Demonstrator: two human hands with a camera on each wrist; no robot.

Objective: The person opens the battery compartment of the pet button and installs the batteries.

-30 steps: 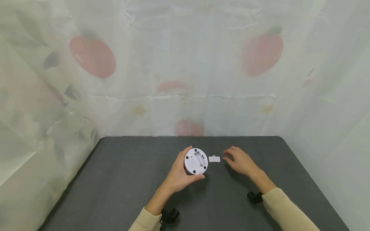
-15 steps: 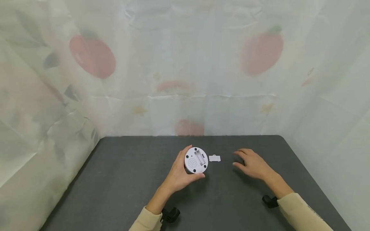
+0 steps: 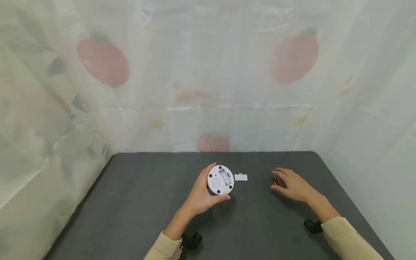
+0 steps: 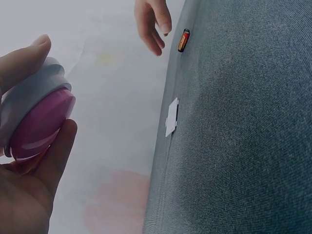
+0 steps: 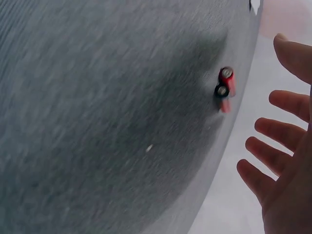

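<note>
Lying flat on the dark grey felt-topped table [image 3: 146,202], side by side and touching: two small red cylindrical batteries [image 3: 276,182]. Just off the fingertips of the right hand [image 3: 294,186], on its thumb side, between that hand and the small white rectangular plastic cover [image 3: 241,177]. Seen nearly end-on from the right wrist view [image 5: 226,83], so long axes judged to point roughly toward that wrist; too small in the head view to confirm. Right fingers [image 5: 285,129] spread and straight, gripping nothing, close to the batteries but apart from them. Far nearer to the right hand than to the left.

Further left, just beside the cover: a round white plastic device [image 3: 220,180] with a pink face underneath [image 4: 39,122], turned back-up, speaker holes and open battery bay showing. Clasped at the rim by the left hand [image 3: 199,198], thumb and fingers curled around it, lifted off the table. Behind everything, a pale curtain with red fruit print [image 3: 208,72].
</note>
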